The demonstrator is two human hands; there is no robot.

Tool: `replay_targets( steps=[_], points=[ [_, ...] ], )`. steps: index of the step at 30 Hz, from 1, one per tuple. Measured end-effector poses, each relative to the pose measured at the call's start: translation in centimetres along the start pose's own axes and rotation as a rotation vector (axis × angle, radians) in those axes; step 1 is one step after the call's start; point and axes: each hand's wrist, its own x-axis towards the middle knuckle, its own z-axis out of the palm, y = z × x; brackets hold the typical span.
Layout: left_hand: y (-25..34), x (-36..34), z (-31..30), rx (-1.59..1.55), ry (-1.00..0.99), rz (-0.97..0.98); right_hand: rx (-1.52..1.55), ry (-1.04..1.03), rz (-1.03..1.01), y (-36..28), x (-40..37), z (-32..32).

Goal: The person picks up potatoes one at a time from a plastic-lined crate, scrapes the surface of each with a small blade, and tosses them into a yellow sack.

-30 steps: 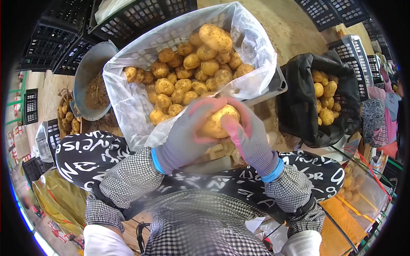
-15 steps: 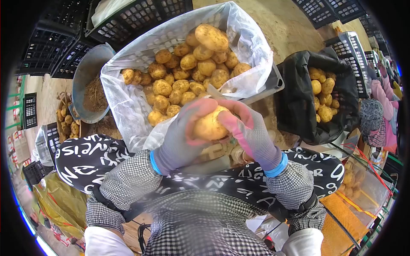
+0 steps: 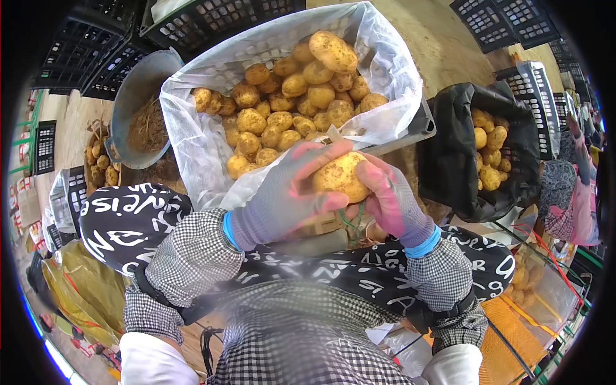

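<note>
Between my two gloved hands is a yellow potato with brown specks of dirt, held in front of a crate. My left hand is curved round its left side, with fingers along the top and the thumb below. On the right side, my right hand grips it with the thumb against its face; some fingers are hidden behind. Just beyond lies a heap of potatoes in a crate lined with a white plastic sheet.
A black-lined crate with potatoes stands at the right. To the left are a bucket with dirt in it and more potatoes. Black crates stand at the back. A person in pink is at the far right.
The potato has shifted right in view and been turned, showing a more speckled side. My left fingers have loosened from a wrapped grip and spread along its edge.
</note>
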Motion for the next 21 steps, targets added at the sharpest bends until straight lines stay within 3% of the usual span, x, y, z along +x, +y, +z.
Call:
replay_targets(
  steps=[4, 6, 8, 10, 13, 16, 17, 19, 20, 21],
  points=[
    [1.2, 0.2, -0.8, -0.516, -0.039, -0.199, -0.022, 0.012, 0.063, -0.9, -0.5, 0.3],
    [0.4, 0.5, -1.1, -0.486, 0.003, -0.192, -0.065, -0.011, -0.097, -0.2, -0.1, 0.2],
    [-0.2, 0.8, -1.2, -0.200, 0.091, -0.119, -0.116, -0.005, -0.280, 0.7, 0.4, 0.3],
    [-0.1, 0.7, -1.1, -0.382, -0.004, -0.214, -0.170, 0.047, -0.480, 1.4, 0.6, 0.6],
    [-0.2, 0.3, -0.4, -0.557, -0.037, -0.233, -0.699, 0.134, -0.616, 0.1, 0.4, 0.4],
    [-0.3, 0.4, 0.0, -0.599, -0.083, -0.243, -0.912, 0.191, -0.618, 0.0, 0.3, 0.4],
    [-0.3, 0.4, -0.2, -0.595, -0.101, -0.255, -0.818, 0.199, -0.545, 0.3, 0.0, 0.3],
    [-0.3, 0.0, -0.9, -0.520, -0.099, -0.480, -0.620, 0.196, -0.407, 1.2, -0.6, 0.1],
    [-0.4, -0.3, -1.3, -0.484, -0.096, -0.596, -0.448, 0.314, -0.349, 1.2, -0.5, -0.4],
    [-1.1, -0.3, -1.4, -0.396, -0.006, -0.441, -0.277, 0.428, -0.282, 1.2, -0.6, -1.3]
  ],
)
